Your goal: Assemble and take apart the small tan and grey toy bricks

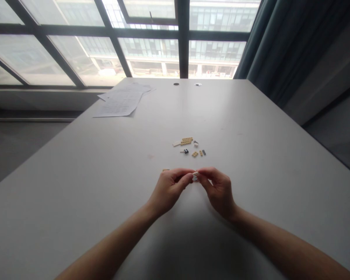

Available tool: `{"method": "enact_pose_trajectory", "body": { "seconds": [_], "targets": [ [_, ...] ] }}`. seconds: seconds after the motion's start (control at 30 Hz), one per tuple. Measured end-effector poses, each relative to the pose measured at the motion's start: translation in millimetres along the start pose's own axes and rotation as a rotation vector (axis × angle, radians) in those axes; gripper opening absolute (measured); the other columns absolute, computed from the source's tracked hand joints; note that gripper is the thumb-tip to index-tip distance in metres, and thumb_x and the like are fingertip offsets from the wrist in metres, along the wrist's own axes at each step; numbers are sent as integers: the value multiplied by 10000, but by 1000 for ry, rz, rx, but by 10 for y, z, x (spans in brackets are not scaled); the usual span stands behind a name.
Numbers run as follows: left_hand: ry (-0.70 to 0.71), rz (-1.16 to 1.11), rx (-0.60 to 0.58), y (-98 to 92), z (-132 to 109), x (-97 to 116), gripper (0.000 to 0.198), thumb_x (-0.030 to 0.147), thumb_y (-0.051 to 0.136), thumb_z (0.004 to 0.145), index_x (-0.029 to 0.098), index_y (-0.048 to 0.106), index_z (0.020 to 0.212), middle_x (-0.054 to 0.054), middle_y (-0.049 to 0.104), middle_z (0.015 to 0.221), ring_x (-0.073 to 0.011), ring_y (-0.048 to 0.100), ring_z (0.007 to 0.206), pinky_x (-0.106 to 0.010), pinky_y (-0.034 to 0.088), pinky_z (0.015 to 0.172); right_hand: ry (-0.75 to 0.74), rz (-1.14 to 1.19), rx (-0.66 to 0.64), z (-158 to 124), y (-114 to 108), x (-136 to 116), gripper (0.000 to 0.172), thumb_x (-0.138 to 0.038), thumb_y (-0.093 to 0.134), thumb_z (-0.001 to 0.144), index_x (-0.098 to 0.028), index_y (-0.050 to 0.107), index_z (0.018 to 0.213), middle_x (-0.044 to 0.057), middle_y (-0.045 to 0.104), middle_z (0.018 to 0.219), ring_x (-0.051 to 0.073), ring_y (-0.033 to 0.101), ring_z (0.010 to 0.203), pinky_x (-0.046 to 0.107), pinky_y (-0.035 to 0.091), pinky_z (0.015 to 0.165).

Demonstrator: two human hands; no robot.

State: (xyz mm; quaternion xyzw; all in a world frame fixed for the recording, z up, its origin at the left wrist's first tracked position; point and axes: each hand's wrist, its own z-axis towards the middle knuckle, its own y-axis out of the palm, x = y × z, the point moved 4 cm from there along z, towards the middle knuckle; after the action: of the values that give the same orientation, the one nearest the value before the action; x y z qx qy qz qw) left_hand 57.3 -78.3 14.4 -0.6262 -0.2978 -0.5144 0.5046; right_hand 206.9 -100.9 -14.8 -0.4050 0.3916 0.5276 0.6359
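Observation:
Both hands meet over the near middle of the table, pinching small white building bricks [195, 177] between thumbs and forefingers. My left hand [172, 186] grips them from the left side. From the right, my right hand [218, 188] closes on them too. Fingertips cover much of the bricks, so I cannot tell how they are joined. A small tan piece [165, 170] peeks out behind my left knuckles. Just beyond the hands lie yellow studded plates [187, 141], a small yellow plate [195, 154], a narrow yellow piece [201, 153] and a grey piece [203, 152].
A cream flat piece [176, 143], a black piece with a pin [186, 151] and a white-and-grey piece [195, 143] lie among the loose parts. Printed papers [121, 101] rest at the far left of the white table [76, 163]. A dark curtain [268, 42] hangs at right.

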Motion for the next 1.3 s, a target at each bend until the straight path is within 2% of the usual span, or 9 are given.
{"method": "enact_pose_trajectory", "body": {
  "seconds": [0.17,0.27,0.37,0.47,0.57,0.67,0.8,1.1,1.3],
  "targets": [
    [-11,-145,59,-30,-45,-105,217,337,680,787,150,711,893,-47,722,763,-140,631,632,-237,512,568,-133,-65,-51,19,25,-72,72,-170,625,851,-205,683,876,58,698,900,185,661,830,331,542,763],
    [39,-93,118,-65,-77,-137,172,293,675,789,153,692,887,-46,722,782,-150,654,665,-253,530,606,-152,-37,-113,6,64,-82,84,-138,623,833,-202,674,851,57,692,910,185,665,850,328,543,783],
    [165,134,184,-154,-154,-85,70,210,642,813,177,673,867,-17,706,760,-130,645,665,-248,526,646,-161,-37,-156,-16,73,-87,137,-108,617,818,-200,655,911,53,688,929,175,661,831,314,540,772],
    [425,443,211,-273,-312,-7,91,130,600,832,190,656,871,-14,696,775,-128,623,696,-255,505,671,-190,-96,-170,-32,58,-96,154,-102,604,814,-198,645,928,36,674,868,155,640,751,294,529,726],
    [659,762,175,-374,-512,-51,165,91,574,841,195,642,949,-34,708,863,-161,607,763,-303,486,702,-221,-153,-181,-42,56,-99,118,-117,587,821,-197,643,887,16,651,777,143,613,690,276,514,677],
    [748,978,87,-439,-644,-196,176,100,560,855,176,631,997,-56,704,894,-187,601,790,-329,484,707,-238,-182,-230,-56,93,-98,97,-133,571,834,-193,644,859,23,654,749,145,608,674,269,509,650],
    [779,1078,-31,-437,-671,-327,165,118,541,874,149,627,1012,-75,690,906,-195,609,821,-334,502,746,-279,-214,-281,-73,136,-118,106,-142,559,847,-192,652,850,36,670,751,152,618,680,275,513,657],
    [738,1001,-28,-445,-580,-323,185,144,487,911,170,627,1030,-72,693,911,-177,625,827,-317,511,765,-279,-228,-287,-72,121,-119,113,-136,562,845,-197,657,856,36,673,756,153,628,688,270,518,660],
    [691,989,-21,-549,-473,-302,137,166,526,897,193,644,962,-47,697,901,-170,611,815,-310,480,755,-263,-216,-271,-71,112,-110,109,-120,575,834,-196,649,855,32,662,753,150,616,682,269,512,658]
  ]
}}
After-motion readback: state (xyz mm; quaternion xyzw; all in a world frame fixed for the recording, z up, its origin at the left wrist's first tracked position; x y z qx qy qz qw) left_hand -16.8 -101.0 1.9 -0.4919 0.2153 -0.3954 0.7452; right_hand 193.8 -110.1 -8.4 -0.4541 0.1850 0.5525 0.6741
